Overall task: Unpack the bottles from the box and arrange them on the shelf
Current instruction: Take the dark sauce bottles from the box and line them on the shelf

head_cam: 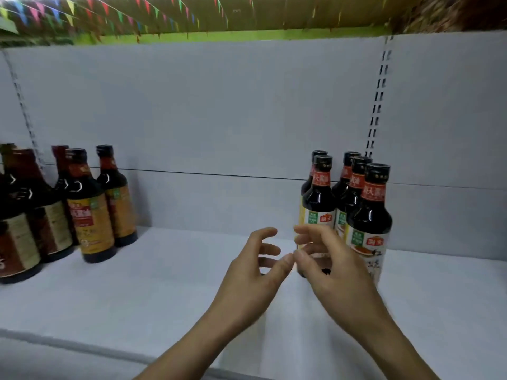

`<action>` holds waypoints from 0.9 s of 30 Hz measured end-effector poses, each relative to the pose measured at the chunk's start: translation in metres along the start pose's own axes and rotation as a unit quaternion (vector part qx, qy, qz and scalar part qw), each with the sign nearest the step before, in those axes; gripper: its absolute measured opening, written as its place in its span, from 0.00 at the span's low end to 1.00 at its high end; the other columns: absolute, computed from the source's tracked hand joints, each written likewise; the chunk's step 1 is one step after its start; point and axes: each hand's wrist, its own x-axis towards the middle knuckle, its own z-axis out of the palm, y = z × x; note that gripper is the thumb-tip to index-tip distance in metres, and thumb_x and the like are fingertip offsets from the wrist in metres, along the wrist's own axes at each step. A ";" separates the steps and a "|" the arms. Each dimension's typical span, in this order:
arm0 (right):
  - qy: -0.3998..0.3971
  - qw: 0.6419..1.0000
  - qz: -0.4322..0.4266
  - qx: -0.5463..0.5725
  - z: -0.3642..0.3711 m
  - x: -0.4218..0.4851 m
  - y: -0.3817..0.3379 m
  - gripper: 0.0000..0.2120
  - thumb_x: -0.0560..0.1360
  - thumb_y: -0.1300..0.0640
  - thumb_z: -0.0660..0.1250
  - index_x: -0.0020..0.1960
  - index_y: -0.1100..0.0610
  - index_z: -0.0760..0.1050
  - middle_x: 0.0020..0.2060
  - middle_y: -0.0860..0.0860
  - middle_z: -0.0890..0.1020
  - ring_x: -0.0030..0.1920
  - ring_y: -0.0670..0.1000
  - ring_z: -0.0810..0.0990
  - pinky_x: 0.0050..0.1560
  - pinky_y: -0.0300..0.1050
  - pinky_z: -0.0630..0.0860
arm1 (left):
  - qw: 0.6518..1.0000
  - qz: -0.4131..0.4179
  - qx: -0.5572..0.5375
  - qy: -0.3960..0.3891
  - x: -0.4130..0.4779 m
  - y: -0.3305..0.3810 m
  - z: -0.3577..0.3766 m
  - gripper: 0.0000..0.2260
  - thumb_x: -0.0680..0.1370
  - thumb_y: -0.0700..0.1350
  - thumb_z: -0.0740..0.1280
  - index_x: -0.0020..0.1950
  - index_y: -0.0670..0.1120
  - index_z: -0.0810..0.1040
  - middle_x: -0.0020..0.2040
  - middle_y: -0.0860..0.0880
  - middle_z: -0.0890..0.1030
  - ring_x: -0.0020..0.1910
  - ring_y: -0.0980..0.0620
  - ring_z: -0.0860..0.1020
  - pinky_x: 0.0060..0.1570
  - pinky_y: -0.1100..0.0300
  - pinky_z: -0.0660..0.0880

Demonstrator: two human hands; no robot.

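Observation:
Several dark sauce bottles with black caps and red neck labels [367, 215] stand in two rows on the white shelf [164, 283], right of centre. My right hand [326, 267] hovers in front of the nearest left bottle [319, 198], fingers spread, holding nothing. Just left of it is my left hand [255, 272], fingers curled apart and empty. The thumbs almost touch. The box is out of view.
Another group of dark bottles with yellow and brown labels [90, 212] stands at the shelf's left end. A wide bare stretch of shelf lies between the two groups. The grey back panel [219, 119] has slotted uprights. Coloured pennants hang overhead.

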 end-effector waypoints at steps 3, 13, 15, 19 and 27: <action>-0.031 0.999 -0.019 0.011 0.027 0.003 -0.012 0.14 0.80 0.53 0.68 0.63 0.39 0.73 0.55 0.37 0.80 0.56 0.36 0.79 0.51 0.32 0.78 | 0.999 -0.006 0.011 0.044 -0.015 -0.005 -0.030 0.19 0.79 0.60 0.67 0.68 0.67 0.67 0.57 0.65 0.78 0.52 0.74 0.76 0.39 0.79 0.73; -0.194 0.975 -0.045 0.098 0.149 -0.035 -0.090 0.12 0.81 0.50 0.66 0.63 0.39 0.74 0.58 0.35 0.79 0.60 0.35 0.77 0.52 0.25 0.74 | 0.977 -0.076 0.038 0.195 -0.131 -0.035 -0.156 0.19 0.79 0.57 0.68 0.69 0.65 0.68 0.60 0.63 0.78 0.57 0.69 0.77 0.47 0.73 0.74; -0.228 0.965 -0.050 0.116 0.173 -0.051 -0.110 0.13 0.81 0.50 0.66 0.64 0.40 0.74 0.59 0.35 0.79 0.60 0.35 0.77 0.52 0.25 0.74 | 0.969 -0.093 0.044 0.225 -0.162 -0.043 -0.182 0.19 0.79 0.56 0.68 0.69 0.65 0.69 0.60 0.63 0.78 0.56 0.71 0.77 0.47 0.72 0.76; -0.304 0.939 -0.045 0.152 0.220 -0.090 -0.145 0.13 0.81 0.49 0.66 0.65 0.41 0.74 0.59 0.36 0.79 0.58 0.35 0.77 0.53 0.30 0.76 | 0.949 -0.129 0.051 0.283 -0.227 -0.058 -0.220 0.19 0.80 0.54 0.68 0.69 0.63 0.70 0.59 0.61 0.78 0.55 0.70 0.77 0.49 0.68 0.77; -0.462 0.860 -0.066 0.207 0.310 -0.175 -0.202 0.15 0.81 0.48 0.66 0.67 0.42 0.73 0.60 0.38 0.78 0.55 0.37 0.80 0.48 0.33 0.80 | 0.891 -0.212 0.061 0.396 -0.351 -0.082 -0.267 0.19 0.81 0.50 0.68 0.71 0.58 0.71 0.60 0.57 0.78 0.54 0.67 0.79 0.48 0.70 0.79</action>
